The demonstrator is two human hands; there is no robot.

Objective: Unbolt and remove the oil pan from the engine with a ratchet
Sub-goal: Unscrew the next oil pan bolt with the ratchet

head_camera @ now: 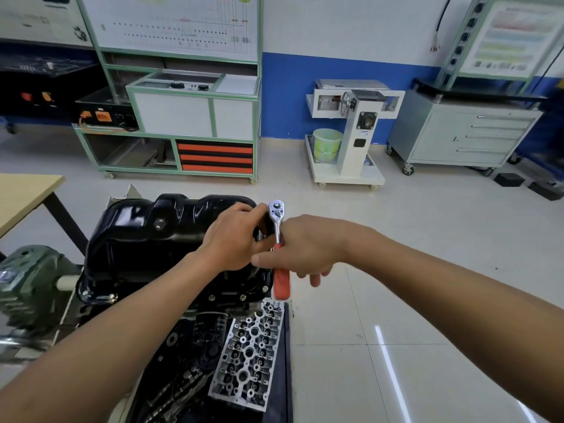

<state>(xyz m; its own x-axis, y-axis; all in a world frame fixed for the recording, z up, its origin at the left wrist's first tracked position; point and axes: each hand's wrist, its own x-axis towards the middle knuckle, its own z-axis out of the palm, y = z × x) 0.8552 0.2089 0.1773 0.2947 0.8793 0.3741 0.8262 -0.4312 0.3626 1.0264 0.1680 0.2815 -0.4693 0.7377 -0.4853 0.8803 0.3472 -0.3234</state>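
The oil pan (137, 239) is black, glossy pressed metal with rounded bulges and a flat rim. It sits on top of the engine (189, 355) in the lower left of the frame, with a hex plug on its side. Small bolts (242, 297) with bright heads show along its near rim. Below the pan, at bottom centre, lies a grey cast cylinder head (250, 355), full of round holes.

My left hand (235, 239) rests on the right far corner of the pan, with its fingers curled just under the ratchet head. I cannot tell what they hold, because the hand hides it.

The ratchet (277, 230) stands at the right edge of the pan, with a chrome head and shank and a smooth orange handle pointing to the bottom of the frame. My right hand (305, 248) is wrapped round this handle from the right, thumb pointing left, touching my left hand.
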